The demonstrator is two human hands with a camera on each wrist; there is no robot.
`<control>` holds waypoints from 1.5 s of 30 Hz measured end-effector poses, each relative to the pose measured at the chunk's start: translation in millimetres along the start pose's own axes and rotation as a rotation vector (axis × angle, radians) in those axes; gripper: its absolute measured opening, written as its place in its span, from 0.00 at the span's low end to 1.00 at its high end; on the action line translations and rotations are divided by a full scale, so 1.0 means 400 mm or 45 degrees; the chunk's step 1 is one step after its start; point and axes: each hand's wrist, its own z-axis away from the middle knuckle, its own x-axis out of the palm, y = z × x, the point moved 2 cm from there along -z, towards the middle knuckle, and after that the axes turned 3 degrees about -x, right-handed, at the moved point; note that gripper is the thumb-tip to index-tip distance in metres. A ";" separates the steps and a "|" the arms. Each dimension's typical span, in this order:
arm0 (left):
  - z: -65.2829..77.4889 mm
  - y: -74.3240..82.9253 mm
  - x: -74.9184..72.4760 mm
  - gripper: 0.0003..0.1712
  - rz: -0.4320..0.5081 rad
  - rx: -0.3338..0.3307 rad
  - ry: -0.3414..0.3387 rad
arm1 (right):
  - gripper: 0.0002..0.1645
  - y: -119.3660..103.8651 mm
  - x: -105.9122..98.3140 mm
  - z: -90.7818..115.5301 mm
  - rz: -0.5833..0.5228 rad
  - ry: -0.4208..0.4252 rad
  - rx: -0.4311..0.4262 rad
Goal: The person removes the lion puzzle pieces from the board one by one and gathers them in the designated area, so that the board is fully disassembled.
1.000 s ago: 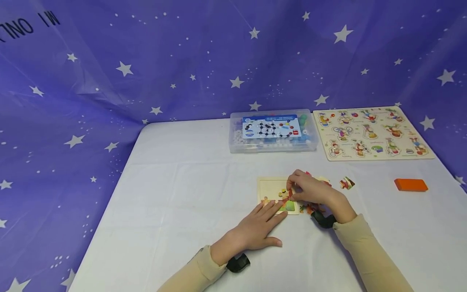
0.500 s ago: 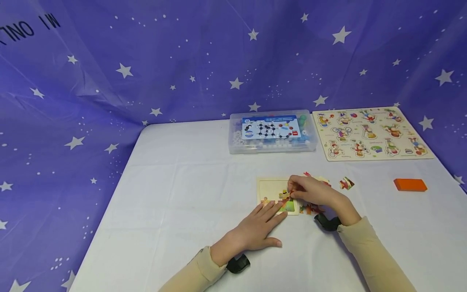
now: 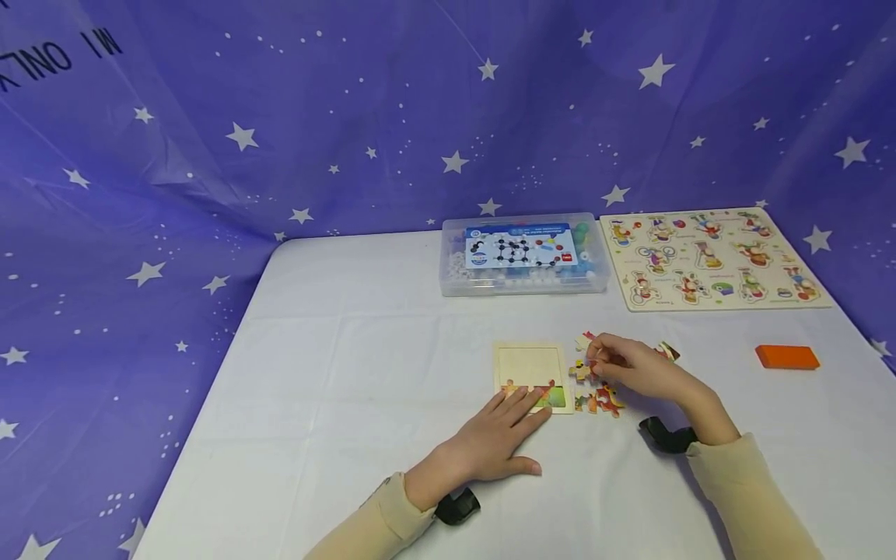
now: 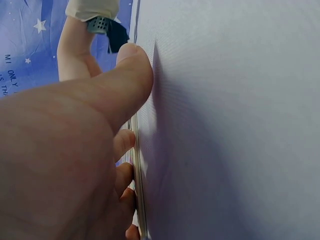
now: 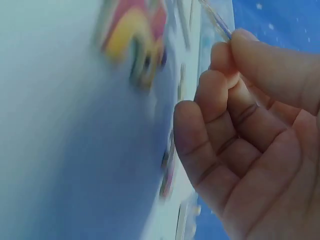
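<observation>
My left hand lies with fingers spread, their tips over the lower edge of a small wooden puzzle tray. Along the bottom of that tray runs a row of fitted pieces, partly hidden under the fingers. In the left wrist view, the fingertips rest on the tray's edge. To the right of the tray, my right hand pinches a jigsaw piece between thumb and index finger. The right wrist view shows this piece edge-on, with the other fingers curled. Loose jigsaw pieces lie below and around the right hand.
A clear plastic box with a molecule-model label stands at the back. Beside it lies a large wooden picture board. An orange block sits at the right. A purple star-printed cloth hangs behind the white table.
My right hand has moved right from over the tray to the loose pieces, carrying the yellow and red jigsaw piece off the tray. The left hand has stayed in place.
</observation>
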 end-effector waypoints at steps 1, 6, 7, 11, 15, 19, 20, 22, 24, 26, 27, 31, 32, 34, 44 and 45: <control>0.000 0.000 0.000 0.43 0.000 -0.001 -0.001 | 0.08 0.007 -0.007 0.011 0.001 0.021 0.008; 0.000 0.000 0.001 0.44 -0.002 -0.002 0.002 | 0.08 0.040 -0.046 0.064 0.084 0.105 0.058; 0.000 0.000 0.002 0.43 0.000 -0.001 0.004 | 0.07 0.046 -0.054 0.076 0.099 0.098 0.068; 0.000 0.001 0.002 0.44 -0.005 0.004 0.011 | 0.06 0.069 -0.081 0.121 0.054 -0.004 0.116; 0.000 0.001 0.002 0.44 -0.011 0.003 0.015 | 0.05 0.086 -0.100 0.153 0.030 -0.046 0.155; 0.002 0.000 0.003 0.44 -0.006 0.002 0.025 | 0.06 0.091 -0.110 0.165 0.079 -0.013 0.260; 0.002 0.000 0.003 0.44 -0.006 0.003 0.027 | 0.07 0.092 -0.111 0.167 0.099 -0.009 0.283; 0.003 0.000 0.003 0.44 -0.008 0.005 0.031 | 0.07 0.095 -0.110 0.168 0.134 -0.001 0.306; 0.003 0.001 0.003 0.44 -0.013 0.005 0.030 | 0.07 0.097 -0.108 0.168 0.159 0.009 0.322; 0.002 0.002 0.002 0.44 -0.025 0.006 0.028 | 0.07 0.099 -0.106 0.168 0.168 0.010 0.325; 0.002 0.002 0.001 0.44 -0.031 0.005 0.026 | 0.07 0.100 -0.105 0.168 0.169 0.012 0.332; 0.001 0.005 -0.001 0.44 -0.058 -0.008 0.021 | 0.09 0.095 -0.103 0.164 0.166 0.027 0.343; 0.001 0.006 0.000 0.43 -0.066 -0.016 0.023 | 0.09 0.092 -0.102 0.162 0.169 0.033 0.333; 0.001 0.007 0.000 0.43 -0.079 -0.032 0.029 | 0.09 0.082 -0.096 0.152 0.163 0.041 0.308; -0.001 0.035 0.000 0.44 -0.184 -0.119 0.065 | 0.10 -0.020 -0.013 0.041 0.114 0.029 0.131; -0.001 0.040 0.002 0.46 -0.203 -0.127 0.061 | 0.10 -0.032 -0.001 0.028 0.137 0.037 0.082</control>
